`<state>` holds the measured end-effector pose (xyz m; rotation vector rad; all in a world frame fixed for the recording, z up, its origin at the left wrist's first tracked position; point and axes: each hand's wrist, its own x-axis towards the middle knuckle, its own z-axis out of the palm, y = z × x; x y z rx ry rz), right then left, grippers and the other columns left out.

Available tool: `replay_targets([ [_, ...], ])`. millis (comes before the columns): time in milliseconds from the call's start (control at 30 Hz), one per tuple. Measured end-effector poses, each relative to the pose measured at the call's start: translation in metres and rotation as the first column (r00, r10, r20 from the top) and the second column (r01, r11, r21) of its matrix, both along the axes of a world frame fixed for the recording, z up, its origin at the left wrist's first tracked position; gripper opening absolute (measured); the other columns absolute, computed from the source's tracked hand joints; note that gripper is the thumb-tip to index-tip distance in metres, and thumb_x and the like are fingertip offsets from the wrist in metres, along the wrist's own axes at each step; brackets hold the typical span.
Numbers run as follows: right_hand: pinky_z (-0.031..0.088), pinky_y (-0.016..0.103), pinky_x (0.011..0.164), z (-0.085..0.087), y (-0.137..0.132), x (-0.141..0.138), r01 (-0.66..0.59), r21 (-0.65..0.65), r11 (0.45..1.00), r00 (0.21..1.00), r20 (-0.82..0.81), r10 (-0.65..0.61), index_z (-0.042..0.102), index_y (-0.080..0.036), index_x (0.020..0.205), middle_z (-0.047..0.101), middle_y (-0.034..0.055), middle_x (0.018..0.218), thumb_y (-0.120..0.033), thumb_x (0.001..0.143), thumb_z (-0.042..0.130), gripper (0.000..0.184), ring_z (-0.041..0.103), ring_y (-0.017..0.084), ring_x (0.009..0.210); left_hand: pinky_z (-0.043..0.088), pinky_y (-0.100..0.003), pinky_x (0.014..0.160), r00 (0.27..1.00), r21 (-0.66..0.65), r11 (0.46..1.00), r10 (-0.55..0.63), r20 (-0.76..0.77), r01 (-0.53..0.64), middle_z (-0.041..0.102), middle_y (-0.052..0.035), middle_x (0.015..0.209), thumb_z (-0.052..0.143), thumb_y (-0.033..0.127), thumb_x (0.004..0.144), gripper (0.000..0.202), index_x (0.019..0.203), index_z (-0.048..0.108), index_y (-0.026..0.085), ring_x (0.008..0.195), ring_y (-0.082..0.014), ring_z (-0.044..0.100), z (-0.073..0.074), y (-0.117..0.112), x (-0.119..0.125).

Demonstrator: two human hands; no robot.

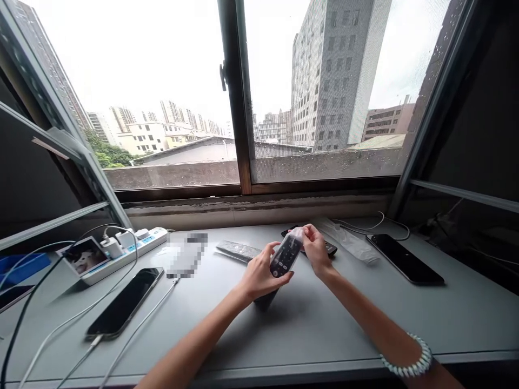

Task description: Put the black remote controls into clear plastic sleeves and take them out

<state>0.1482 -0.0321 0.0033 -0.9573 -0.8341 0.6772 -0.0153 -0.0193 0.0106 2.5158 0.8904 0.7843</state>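
Note:
A dark remote control (286,256) with several buttons is held tilted above the table in the head view. My left hand (259,273) is closed around its sides, thumb along the near edge. A clear plastic sleeve (297,233) covers at least its upper end. There my right hand (316,251) pinches the plastic between thumb and fingers. Another remote in clear plastic (237,250) lies on the table, left of the held one. Behind my right hand lies a further dark remote (331,249), partly hidden. Loose crumpled plastic (357,246) rests to its right.
On the right lies a black phone (405,259). Another phone (125,302), plugged into a white cable, lies at left beside a blurred-out device (186,256). A power strip (130,256) with chargers stands behind them. White cables cross the left table (227,346). A window (243,108) rises behind.

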Motion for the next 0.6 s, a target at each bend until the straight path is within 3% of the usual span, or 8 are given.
replay_targets([
  [100,0.050,0.026,0.051,0.004,-0.002,0.001,-0.027,0.010,1.000,1.000,0.012,0.027,0.041,-0.025,0.073,0.064,0.0011,0.081,-0.032,0.068,0.058,0.019,0.060,0.017,0.072,0.046,-0.027,0.070,0.998,0.004,0.999,0.052,-0.017,-0.052,0.063,-0.0021,0.095,0.058,0.026,0.069,0.052,0.119,0.043,0.024,0.078,-0.0174,0.060,0.001,-0.002,0.001],
  [300,0.057,0.032,0.056,0.012,-0.007,0.013,0.008,0.010,1.000,1.000,-0.028,-0.008,0.051,-0.025,0.091,0.062,0.0036,0.091,-0.034,0.069,0.060,0.026,0.059,0.022,0.091,0.046,-0.031,0.074,0.944,0.263,0.913,0.328,-0.023,-0.311,0.061,-0.0026,0.104,0.055,0.019,0.067,0.049,0.115,0.048,0.025,0.088,-0.0217,0.058,0.006,0.014,-0.010],
  [467,0.056,0.029,0.054,0.013,-0.011,0.015,-0.100,-0.107,0.989,0.993,0.054,0.106,0.063,-0.020,0.082,0.060,0.0069,0.096,-0.037,0.073,0.053,0.022,0.056,0.024,0.098,0.045,-0.032,0.076,0.923,0.382,0.858,0.385,-0.031,-0.344,0.057,-0.0036,0.098,0.054,0.021,0.069,0.045,0.113,0.049,0.025,0.086,-0.0216,0.055,0.007,0.029,-0.019],
  [600,0.056,0.028,0.056,0.013,-0.012,0.013,-0.142,-0.115,0.983,0.983,0.100,0.153,0.066,-0.022,0.086,0.062,0.0061,0.097,-0.040,0.074,0.051,0.026,0.054,0.024,0.101,0.044,-0.033,0.079,0.923,0.437,0.839,0.383,-0.049,-0.325,0.054,-0.0054,0.100,0.054,0.022,0.071,0.044,0.115,0.050,0.023,0.087,-0.0218,0.053,0.004,0.034,-0.021],
])
